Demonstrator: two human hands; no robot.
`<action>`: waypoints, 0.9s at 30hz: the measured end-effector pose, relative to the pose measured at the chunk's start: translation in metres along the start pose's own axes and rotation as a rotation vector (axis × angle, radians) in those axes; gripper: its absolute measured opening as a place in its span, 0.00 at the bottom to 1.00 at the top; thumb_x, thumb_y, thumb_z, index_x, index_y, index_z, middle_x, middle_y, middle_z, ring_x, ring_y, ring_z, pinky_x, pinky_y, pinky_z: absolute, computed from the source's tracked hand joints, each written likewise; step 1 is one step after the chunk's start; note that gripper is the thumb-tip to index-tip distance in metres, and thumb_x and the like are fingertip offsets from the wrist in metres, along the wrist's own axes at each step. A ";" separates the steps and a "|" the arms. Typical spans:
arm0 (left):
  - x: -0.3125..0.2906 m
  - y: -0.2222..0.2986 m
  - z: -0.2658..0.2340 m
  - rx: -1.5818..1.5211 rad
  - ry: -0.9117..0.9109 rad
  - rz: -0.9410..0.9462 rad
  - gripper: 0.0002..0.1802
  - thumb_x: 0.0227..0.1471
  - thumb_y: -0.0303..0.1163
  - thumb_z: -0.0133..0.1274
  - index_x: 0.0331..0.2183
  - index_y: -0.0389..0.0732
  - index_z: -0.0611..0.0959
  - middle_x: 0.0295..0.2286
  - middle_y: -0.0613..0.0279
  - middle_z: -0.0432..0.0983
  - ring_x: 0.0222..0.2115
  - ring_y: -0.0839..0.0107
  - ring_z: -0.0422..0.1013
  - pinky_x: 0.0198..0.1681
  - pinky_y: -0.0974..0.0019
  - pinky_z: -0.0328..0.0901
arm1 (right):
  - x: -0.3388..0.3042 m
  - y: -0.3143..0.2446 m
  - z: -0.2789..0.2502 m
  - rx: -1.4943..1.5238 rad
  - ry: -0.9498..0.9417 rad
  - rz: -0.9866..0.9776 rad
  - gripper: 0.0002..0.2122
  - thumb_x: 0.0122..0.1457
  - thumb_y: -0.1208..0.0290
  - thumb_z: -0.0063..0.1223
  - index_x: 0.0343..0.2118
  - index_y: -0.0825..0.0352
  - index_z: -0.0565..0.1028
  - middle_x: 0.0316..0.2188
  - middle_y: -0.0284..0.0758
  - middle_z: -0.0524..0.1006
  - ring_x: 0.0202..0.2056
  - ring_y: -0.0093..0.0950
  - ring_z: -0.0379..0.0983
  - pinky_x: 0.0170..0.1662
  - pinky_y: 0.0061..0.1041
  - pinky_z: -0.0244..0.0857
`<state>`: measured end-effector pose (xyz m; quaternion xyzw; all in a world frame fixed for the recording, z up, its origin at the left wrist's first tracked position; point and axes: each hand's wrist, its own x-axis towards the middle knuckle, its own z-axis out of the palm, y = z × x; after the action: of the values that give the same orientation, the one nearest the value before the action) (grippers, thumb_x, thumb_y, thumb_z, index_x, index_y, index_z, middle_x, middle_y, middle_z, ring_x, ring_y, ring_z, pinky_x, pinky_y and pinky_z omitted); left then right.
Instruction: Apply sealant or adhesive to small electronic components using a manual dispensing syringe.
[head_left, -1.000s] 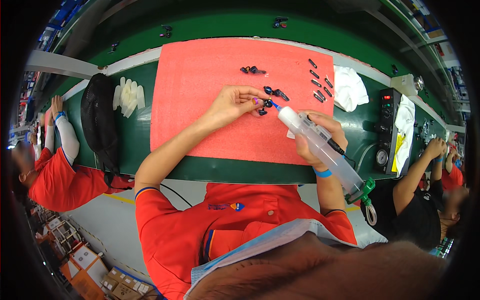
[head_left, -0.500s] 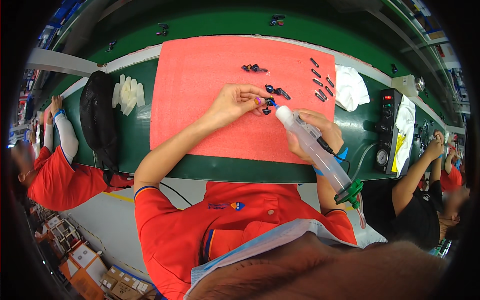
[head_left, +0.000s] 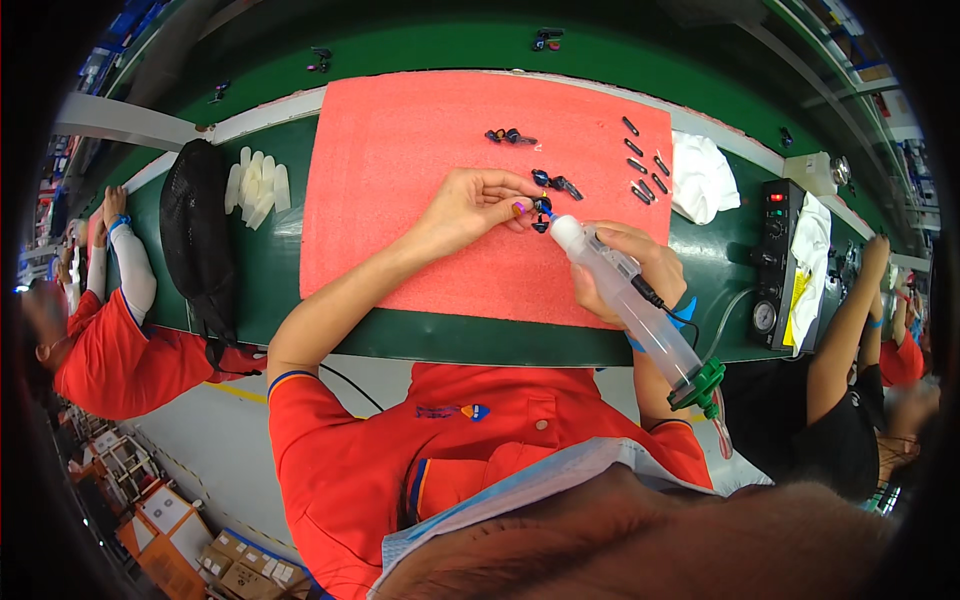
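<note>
My left hand (head_left: 468, 208) is closed in a pinch on a small dark part (head_left: 541, 204) with an orange and purple end, over a pink foam mat (head_left: 400, 130). My right hand (head_left: 650, 262) wraps round a clear glue dispensing syringe (head_left: 660, 335) with a white front cap and a green rear cap. The syringe's blue tip meets or nearly meets the small part; I cannot tell which. Just beyond my fingers lies a cluster of dark parts (head_left: 556, 184), and farther back is another cluster (head_left: 510, 137). Slim black pieces (head_left: 635, 147) lie at the mat's right.
White cloth (head_left: 703, 178) and a black dispenser controller (head_left: 778, 260) with a gauge stand on the right. To the left are a black bag (head_left: 198, 235) and pale finger cots (head_left: 257, 187). A green conveyor (head_left: 430, 45) carrying small parts runs behind. Co-workers sit on both sides.
The pinched part has turned slightly, with the syringe tip still at it. Parts on the conveyor have shifted a little left. The right co-worker's arm has reached farther forward.
</note>
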<state>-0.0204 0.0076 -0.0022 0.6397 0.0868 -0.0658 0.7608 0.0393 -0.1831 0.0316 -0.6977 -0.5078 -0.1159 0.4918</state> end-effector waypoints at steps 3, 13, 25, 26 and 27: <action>0.000 -0.001 0.001 0.011 0.012 0.001 0.12 0.45 0.24 0.47 0.35 0.31 0.74 0.28 0.56 0.73 0.27 0.76 0.69 0.31 0.74 0.66 | 0.000 0.000 0.001 0.004 0.018 -0.001 0.18 0.32 0.77 0.58 0.30 0.68 0.65 0.24 0.42 0.74 0.25 0.32 0.73 0.27 0.22 0.68; 0.000 -0.001 0.000 -0.003 0.021 0.007 0.12 0.45 0.23 0.46 0.35 0.30 0.73 0.27 0.56 0.72 0.25 0.75 0.70 0.30 0.74 0.66 | -0.001 -0.002 0.003 -0.001 -0.002 0.077 0.19 0.33 0.78 0.58 0.31 0.68 0.64 0.24 0.41 0.74 0.26 0.28 0.73 0.28 0.21 0.67; -0.010 0.010 -0.006 -0.483 0.023 -0.246 0.04 0.46 0.27 0.44 0.28 0.38 0.68 0.24 0.56 0.71 0.22 0.74 0.69 0.25 0.74 0.64 | -0.010 0.015 -0.013 0.297 0.462 0.141 0.22 0.45 0.63 0.52 0.39 0.68 0.58 0.31 0.50 0.69 0.22 0.33 0.69 0.25 0.26 0.67; -0.011 0.011 -0.001 -0.449 0.046 -0.250 0.03 0.46 0.27 0.44 0.27 0.38 0.67 0.23 0.57 0.71 0.22 0.74 0.68 0.24 0.74 0.64 | -0.010 0.018 -0.012 0.270 0.454 0.119 0.22 0.45 0.64 0.52 0.39 0.69 0.58 0.31 0.50 0.69 0.22 0.33 0.69 0.25 0.25 0.67; -0.011 0.012 0.001 -0.414 0.069 -0.253 0.03 0.46 0.27 0.43 0.26 0.39 0.67 0.23 0.57 0.71 0.22 0.73 0.68 0.24 0.74 0.63 | -0.011 0.020 -0.012 0.243 0.446 0.098 0.22 0.45 0.64 0.52 0.39 0.69 0.58 0.30 0.50 0.69 0.22 0.33 0.69 0.24 0.25 0.67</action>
<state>-0.0286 0.0087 0.0116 0.4561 0.2040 -0.1196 0.8579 0.0551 -0.1988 0.0186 -0.6146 -0.3628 -0.1811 0.6767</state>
